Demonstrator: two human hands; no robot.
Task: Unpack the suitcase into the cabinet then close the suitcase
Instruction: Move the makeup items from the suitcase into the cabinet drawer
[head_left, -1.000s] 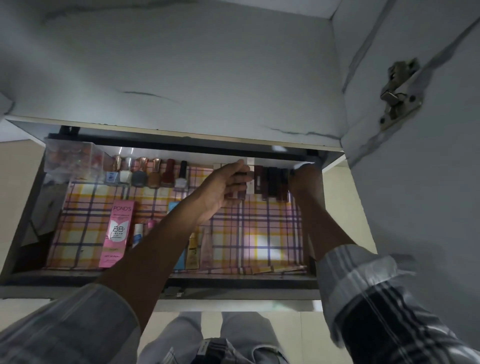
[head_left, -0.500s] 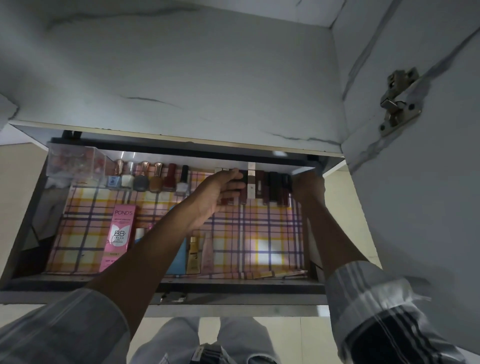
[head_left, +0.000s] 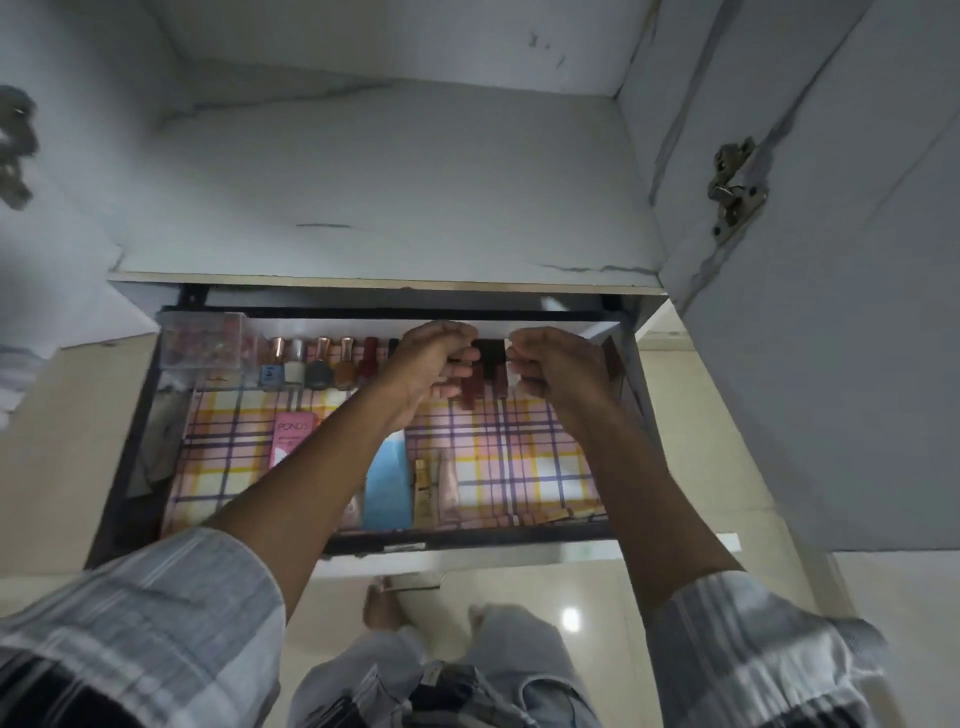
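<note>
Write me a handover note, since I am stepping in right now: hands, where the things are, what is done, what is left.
Left hand: fingers curled on the dark lipsticks at the back of the drawer.
Right hand: fingers curled beside the same lipsticks; what it holds is hidden.
In the drawer: nail polish bottles in a row at the back, a clear box in the back left corner, a pink carton and tubes on the checked liner.
Done: these items placed.
Left: finish the lipsticks. The suitcase is out of view, so check and close it.
</note>
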